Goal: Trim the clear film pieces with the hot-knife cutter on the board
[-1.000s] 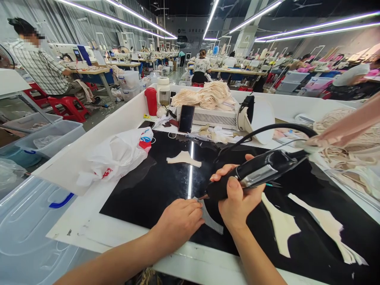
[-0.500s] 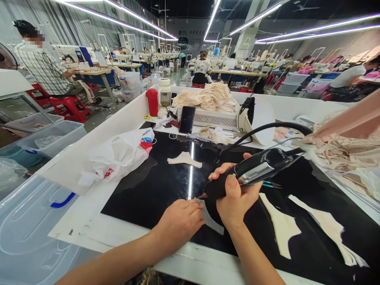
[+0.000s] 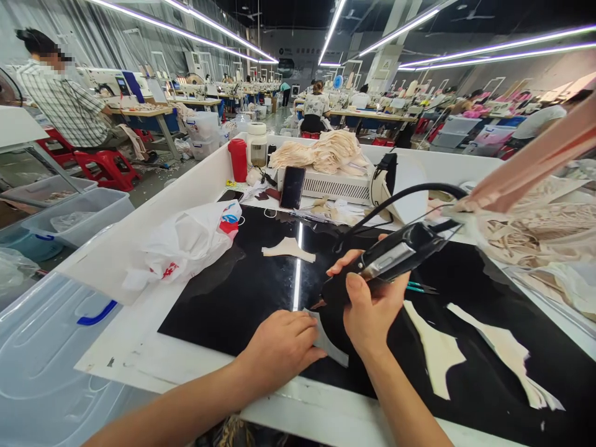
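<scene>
My right hand [image 3: 375, 304] is wrapped round a black handheld tool [image 3: 391, 254] with a metal plate on its side and a cable at its far end. The tool's tip points down and left at a grey curved piece [image 3: 333, 344] on the black mat [image 3: 223, 298]. My left hand [image 3: 284, 344] rests on that piece's left end, fingers together and pressing it down; its thumb is a little apart. Beyond the hands lies a cream cut piece [image 3: 288, 249]. Right of my right hand are another cream piece [image 3: 437, 354] and a fanned stack of pieces [image 3: 505, 354].
A white plastic bag [image 3: 186, 242] lies at the left. Teal-handled tweezers [image 3: 421, 287] are beyond the cream pieces. A phone [image 3: 292, 187], red cup [image 3: 238, 160] and fabric pile [image 3: 326, 152] stand at the back. Pink fabric [image 3: 526, 164] hangs at the right.
The tool's tip has lifted slightly off the grey piece, and its cable end has shifted left. My left thumb has spread a little. The view has shifted slightly.
</scene>
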Tool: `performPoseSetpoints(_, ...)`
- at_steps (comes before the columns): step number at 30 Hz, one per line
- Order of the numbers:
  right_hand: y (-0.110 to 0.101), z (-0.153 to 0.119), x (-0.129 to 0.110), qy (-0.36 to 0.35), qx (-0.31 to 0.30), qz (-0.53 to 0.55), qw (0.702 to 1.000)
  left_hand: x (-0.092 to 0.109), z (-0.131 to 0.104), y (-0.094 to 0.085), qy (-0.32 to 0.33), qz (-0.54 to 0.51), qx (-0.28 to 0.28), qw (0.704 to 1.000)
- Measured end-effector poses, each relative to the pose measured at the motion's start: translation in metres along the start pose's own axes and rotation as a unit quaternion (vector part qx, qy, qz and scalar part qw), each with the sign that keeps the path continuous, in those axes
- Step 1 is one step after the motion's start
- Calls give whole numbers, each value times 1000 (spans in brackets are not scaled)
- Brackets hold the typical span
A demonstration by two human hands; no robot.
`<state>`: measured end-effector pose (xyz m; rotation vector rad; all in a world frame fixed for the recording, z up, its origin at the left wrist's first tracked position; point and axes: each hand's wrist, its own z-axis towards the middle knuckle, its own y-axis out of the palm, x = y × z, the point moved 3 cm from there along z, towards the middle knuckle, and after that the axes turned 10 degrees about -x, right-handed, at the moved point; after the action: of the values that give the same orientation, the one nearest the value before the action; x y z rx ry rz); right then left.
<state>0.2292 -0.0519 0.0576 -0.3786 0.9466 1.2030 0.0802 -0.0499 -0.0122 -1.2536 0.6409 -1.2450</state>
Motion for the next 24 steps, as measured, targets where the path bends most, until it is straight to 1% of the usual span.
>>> performPoseSetpoints(3,-10,-2,-15,-7,-8,-13,1000,1,0,-6,8,-4,-10,1000)
performPoseSetpoints(6,-23,-10,-29,-6,-1,-26,1000,1,-1,-8,13,7,-6,1000)
performPoseSetpoints(12,-44,-30,-41,6,34,-36,999,0,-3,-5,24,25,-4,999)
performPoseSetpoints(17,-49,-39,-41,18,32,-43,998,-1,-4,-5,26,27,-2,999)
performPoseSetpoints(24,-48,-43,-41,16,25,-42,999,-2,-5,-7,29,25,0,999)
